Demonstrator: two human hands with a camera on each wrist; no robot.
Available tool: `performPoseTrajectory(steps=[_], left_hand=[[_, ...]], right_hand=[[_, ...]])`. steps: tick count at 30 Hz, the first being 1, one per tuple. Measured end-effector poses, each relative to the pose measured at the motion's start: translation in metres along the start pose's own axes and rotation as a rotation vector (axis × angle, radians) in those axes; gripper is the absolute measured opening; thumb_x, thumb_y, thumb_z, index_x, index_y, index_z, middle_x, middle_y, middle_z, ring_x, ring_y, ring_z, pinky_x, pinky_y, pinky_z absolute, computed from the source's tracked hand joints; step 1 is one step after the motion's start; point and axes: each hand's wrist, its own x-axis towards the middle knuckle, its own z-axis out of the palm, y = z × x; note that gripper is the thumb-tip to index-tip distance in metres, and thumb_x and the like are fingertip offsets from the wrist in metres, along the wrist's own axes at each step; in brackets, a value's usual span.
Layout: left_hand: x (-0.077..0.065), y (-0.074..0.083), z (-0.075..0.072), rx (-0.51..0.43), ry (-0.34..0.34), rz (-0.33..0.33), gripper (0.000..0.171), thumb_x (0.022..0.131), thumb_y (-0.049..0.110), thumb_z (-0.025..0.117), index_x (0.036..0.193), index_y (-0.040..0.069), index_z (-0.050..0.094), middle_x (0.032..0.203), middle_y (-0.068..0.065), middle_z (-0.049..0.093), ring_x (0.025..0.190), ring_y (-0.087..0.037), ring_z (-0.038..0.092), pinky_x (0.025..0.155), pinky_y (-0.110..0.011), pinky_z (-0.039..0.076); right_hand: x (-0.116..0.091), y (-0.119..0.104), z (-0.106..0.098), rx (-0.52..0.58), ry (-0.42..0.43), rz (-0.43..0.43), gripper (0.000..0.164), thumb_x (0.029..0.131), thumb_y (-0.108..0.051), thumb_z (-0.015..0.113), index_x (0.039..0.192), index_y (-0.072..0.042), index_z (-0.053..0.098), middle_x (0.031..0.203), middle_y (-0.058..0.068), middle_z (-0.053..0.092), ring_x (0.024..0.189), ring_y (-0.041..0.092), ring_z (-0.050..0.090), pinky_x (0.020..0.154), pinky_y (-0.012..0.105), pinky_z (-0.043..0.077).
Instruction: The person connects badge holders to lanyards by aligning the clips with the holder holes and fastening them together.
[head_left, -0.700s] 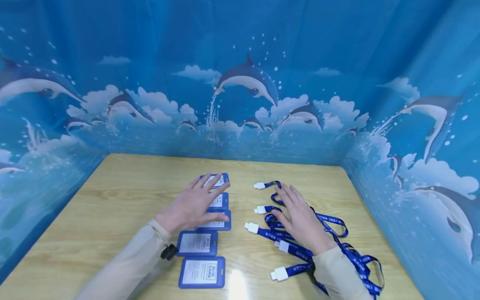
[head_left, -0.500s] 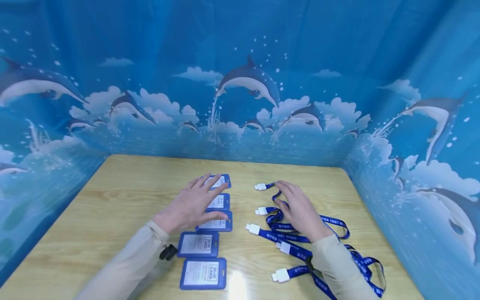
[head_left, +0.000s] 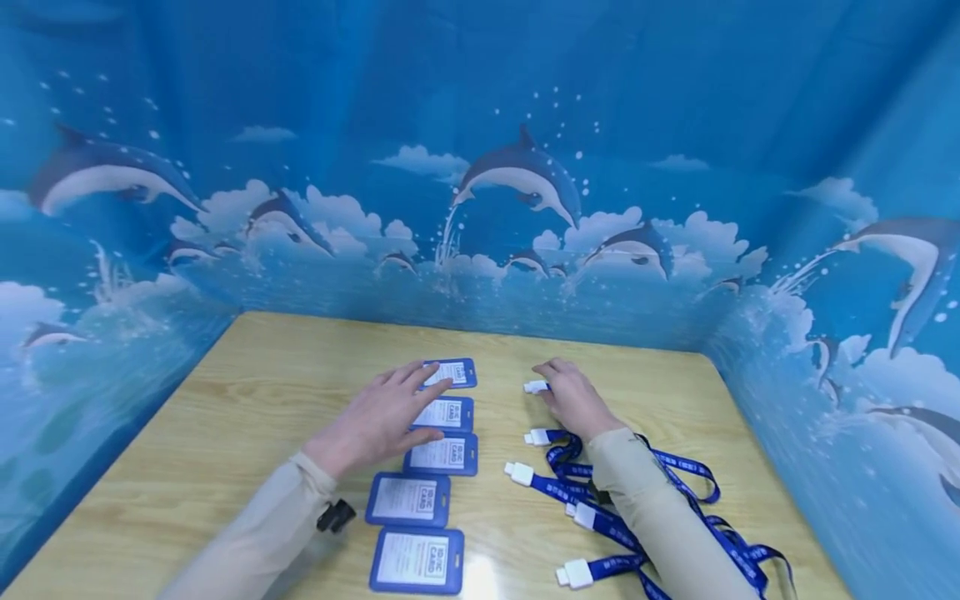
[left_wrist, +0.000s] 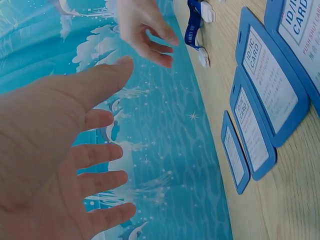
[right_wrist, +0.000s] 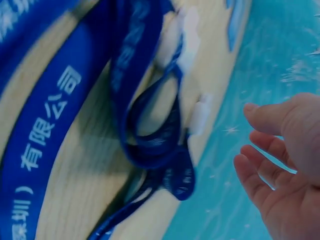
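In the head view my left hand (head_left: pixel 378 421) hovers with fingers spread over the far card holders, partly covering them. The left wrist view shows the same hand (left_wrist: pixel 85 165) holding nothing. Several blue ID card holders form a column; the nearest card holder (head_left: pixel 417 560) lies flat. My right hand (head_left: pixel 573 400), fingers loosely bent, is over the farthest lanyard, whose white clip (head_left: pixel 536 387) shows beside the fingers. In the right wrist view that hand (right_wrist: pixel 285 160) is apart from the blue lanyards (right_wrist: pixel 150 145), with nothing between thumb and fingers.
More blue lanyards with white clips (head_left: pixel 576 573) lie on the right of the wooden table (head_left: pixel 262 392), their straps tangled beneath the right forearm. A blue dolphin-print curtain (head_left: pixel 480 275) stands behind the table and along both sides. A small black object (head_left: pixel 336 516) is at the left wrist.
My right hand has moved forward, from above the middle lanyards to the farthest one. My left hand has kept nearly the same pose. The head view has shifted slightly.
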Motion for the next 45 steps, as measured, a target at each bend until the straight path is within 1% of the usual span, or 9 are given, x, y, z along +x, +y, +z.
performPoseTrajectory(steps=[11,20,25,29,33,35,37,41,45], left_hand=[[-0.007,-0.01,0.004,-0.033,0.017,-0.001,0.074,0.093,0.051,0.069,0.155,0.021,0.041,0.163,-0.014,0.032,0.151,-0.037,0.03,0.119,-0.061,0.032],[-0.007,-0.01,0.005,-0.077,-0.005,-0.029,0.074,0.091,0.048,0.071,0.154,0.021,0.043,0.163,-0.014,0.033,0.149,-0.037,0.033,0.119,-0.062,0.032],[-0.004,-0.012,0.007,-0.095,-0.022,-0.042,0.08,0.085,0.052,0.076,0.152,0.022,0.045,0.158,-0.015,0.042,0.146,-0.036,0.039,0.118,-0.061,0.033],[0.002,-0.018,0.009,-0.108,-0.039,-0.021,0.088,0.081,0.062,0.074,0.153,0.023,0.044,0.153,-0.015,0.048,0.142,-0.035,0.044,0.117,-0.061,0.036],[0.016,-0.021,0.01,-0.149,-0.077,0.017,0.088,0.087,0.077,0.053,0.155,0.023,0.042,0.154,-0.012,0.048,0.142,-0.035,0.044,0.117,-0.06,0.036],[0.024,-0.023,0.011,-0.162,-0.09,0.018,0.087,0.09,0.08,0.041,0.155,0.023,0.042,0.155,-0.011,0.047,0.144,-0.034,0.043,0.117,-0.059,0.036],[0.033,-0.025,0.015,-0.166,-0.095,0.014,0.087,0.092,0.081,0.036,0.155,0.022,0.042,0.158,-0.011,0.044,0.145,-0.034,0.041,0.117,-0.06,0.037],[0.046,-0.029,0.029,-0.181,-0.108,-0.025,0.092,0.089,0.083,0.039,0.155,0.019,0.041,0.161,-0.015,0.037,0.147,-0.038,0.036,0.117,-0.061,0.035],[0.055,-0.035,0.042,-0.215,-0.142,-0.089,0.093,0.088,0.082,0.045,0.156,0.018,0.039,0.163,-0.016,0.032,0.149,-0.039,0.032,0.118,-0.063,0.032]], right_hand=[[0.017,0.03,0.027,-0.002,-0.098,0.058,0.039,0.096,-0.011,0.069,0.133,0.0,0.062,0.129,0.017,0.064,0.122,0.035,0.06,0.105,0.051,0.051],[0.023,0.032,0.038,0.013,-0.134,0.084,0.028,0.095,-0.009,0.07,0.123,-0.003,0.07,0.114,0.011,0.065,0.106,0.028,0.065,0.095,0.045,0.057],[0.018,0.034,0.034,0.043,-0.118,0.124,0.025,0.097,-0.009,0.067,0.121,-0.002,0.069,0.118,0.013,0.067,0.11,0.031,0.065,0.097,0.047,0.056],[0.017,0.036,0.019,0.066,-0.062,0.136,0.026,0.099,-0.01,0.066,0.123,-0.002,0.067,0.119,0.015,0.071,0.109,0.032,0.068,0.095,0.047,0.057],[0.012,0.039,0.009,0.067,-0.039,0.148,0.026,0.097,-0.01,0.068,0.122,-0.002,0.067,0.118,0.015,0.071,0.106,0.031,0.069,0.094,0.047,0.058],[0.013,0.039,0.009,0.073,-0.05,0.155,0.026,0.097,-0.01,0.068,0.122,-0.003,0.068,0.118,0.015,0.072,0.107,0.031,0.068,0.095,0.048,0.057],[0.011,0.039,0.01,0.085,-0.079,0.166,0.026,0.097,-0.012,0.067,0.122,-0.004,0.068,0.118,0.014,0.072,0.108,0.03,0.068,0.096,0.048,0.057],[0.008,0.039,0.016,0.114,-0.147,0.191,0.024,0.1,-0.014,0.065,0.123,-0.007,0.067,0.118,0.012,0.072,0.109,0.028,0.067,0.096,0.046,0.056],[0.006,0.04,0.021,0.125,-0.151,0.214,0.024,0.1,-0.014,0.065,0.123,-0.008,0.067,0.117,0.012,0.072,0.108,0.029,0.067,0.097,0.047,0.056]])
